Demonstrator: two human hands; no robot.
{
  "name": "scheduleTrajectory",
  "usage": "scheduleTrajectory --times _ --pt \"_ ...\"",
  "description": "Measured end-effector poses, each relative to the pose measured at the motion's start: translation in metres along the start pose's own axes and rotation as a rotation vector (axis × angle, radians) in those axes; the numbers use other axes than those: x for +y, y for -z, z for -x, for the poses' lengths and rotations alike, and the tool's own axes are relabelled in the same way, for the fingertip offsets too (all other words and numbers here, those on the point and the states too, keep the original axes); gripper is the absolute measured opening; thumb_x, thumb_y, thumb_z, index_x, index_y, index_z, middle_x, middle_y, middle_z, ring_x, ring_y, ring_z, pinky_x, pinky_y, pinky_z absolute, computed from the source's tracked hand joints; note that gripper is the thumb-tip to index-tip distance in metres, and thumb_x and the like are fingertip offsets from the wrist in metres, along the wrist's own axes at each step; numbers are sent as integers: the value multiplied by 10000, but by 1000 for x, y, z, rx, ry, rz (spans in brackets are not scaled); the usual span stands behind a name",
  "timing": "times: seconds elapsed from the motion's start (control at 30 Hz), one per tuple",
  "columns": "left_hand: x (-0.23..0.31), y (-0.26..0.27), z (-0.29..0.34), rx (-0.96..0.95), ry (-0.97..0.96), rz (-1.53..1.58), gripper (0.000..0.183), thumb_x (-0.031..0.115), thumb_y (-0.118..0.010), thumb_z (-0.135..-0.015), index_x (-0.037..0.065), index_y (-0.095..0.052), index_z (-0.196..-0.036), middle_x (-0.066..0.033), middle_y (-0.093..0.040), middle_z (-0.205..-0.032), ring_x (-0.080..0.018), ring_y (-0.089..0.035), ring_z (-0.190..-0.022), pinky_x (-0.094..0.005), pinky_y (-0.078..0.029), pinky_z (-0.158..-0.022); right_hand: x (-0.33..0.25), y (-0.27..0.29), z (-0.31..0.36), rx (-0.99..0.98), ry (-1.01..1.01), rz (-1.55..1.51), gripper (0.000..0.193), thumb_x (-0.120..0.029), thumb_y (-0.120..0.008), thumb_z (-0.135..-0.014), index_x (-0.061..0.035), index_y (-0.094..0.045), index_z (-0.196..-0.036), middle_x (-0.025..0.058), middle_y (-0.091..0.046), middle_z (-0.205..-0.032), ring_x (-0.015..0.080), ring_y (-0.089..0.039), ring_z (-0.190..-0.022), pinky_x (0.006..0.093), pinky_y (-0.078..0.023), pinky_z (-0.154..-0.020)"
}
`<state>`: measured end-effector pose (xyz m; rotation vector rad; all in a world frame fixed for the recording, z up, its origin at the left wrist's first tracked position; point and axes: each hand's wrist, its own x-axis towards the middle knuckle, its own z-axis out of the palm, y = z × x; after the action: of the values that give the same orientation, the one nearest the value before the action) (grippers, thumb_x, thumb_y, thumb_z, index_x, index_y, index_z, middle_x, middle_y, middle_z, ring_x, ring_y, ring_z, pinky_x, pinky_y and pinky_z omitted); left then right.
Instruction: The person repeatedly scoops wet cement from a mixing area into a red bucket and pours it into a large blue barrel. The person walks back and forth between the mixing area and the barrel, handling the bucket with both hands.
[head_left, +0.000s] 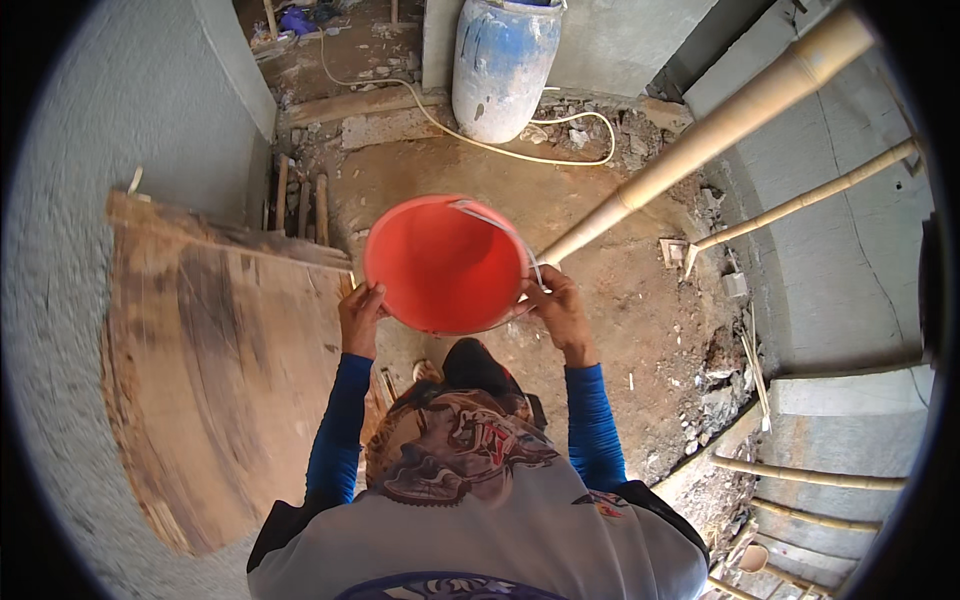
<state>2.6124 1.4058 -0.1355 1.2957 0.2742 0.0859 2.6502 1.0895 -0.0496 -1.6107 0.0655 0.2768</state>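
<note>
A red bucket point(440, 262) with a thin metal handle point(497, 222) is held out in front of me, its mouth facing up. Nothing shows inside it but its red wall and base. My left hand point(361, 312) grips the rim at the near left, thumb on the edge. On the right side, my right hand point(560, 312) is closed on the rim close to where the handle joins. Fingers of both hands are partly hidden behind the bucket.
A paint-stained blue barrel point(505, 75) stands ahead, with a pale hose point(470, 143) looping past its base. A thick bamboo pole point(700, 140) slants at right. Wooden boards point(225, 370) lean at left by a grey wall point(110, 120). Rubble point(715, 400) lines the right wall.
</note>
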Motion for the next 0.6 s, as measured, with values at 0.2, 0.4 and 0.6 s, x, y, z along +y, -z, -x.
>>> scheduleTrajectory --times 0.2,0.4,0.6 --pt "47 -58 -211 -16 -26 -88 488 343 -591 -937 28 -527 -1304 -89 -662 -1084 -154 -649 -892 -297 -512 -785 -25 41 -213 179 47 -375 99 -108 -583 -930 -25 -628 -958 71 -684 -800 146 -675 -649 267 -570 -587" --pt "-95 14 -340 314 157 -216 290 244 -623 -905 35 -621 -1107 -48 -659 -917 -103 -605 -713 -223 -451 -567 -71 85 -489 317 194 -625 121 -107 -570 -939 1 -621 -956 84 -684 -816 171 -676 -655 283 -583 -594" --pt "-107 8 -409 602 347 52 135 138 -589 -900 34 -641 -969 -24 -629 -781 -80 -560 -582 -171 -376 -449 -231 138 -732 329 440 -606 80 11 -503 -931 61 -529 -988 191 -648 -928 281 -695 -758 397 -620 -686"
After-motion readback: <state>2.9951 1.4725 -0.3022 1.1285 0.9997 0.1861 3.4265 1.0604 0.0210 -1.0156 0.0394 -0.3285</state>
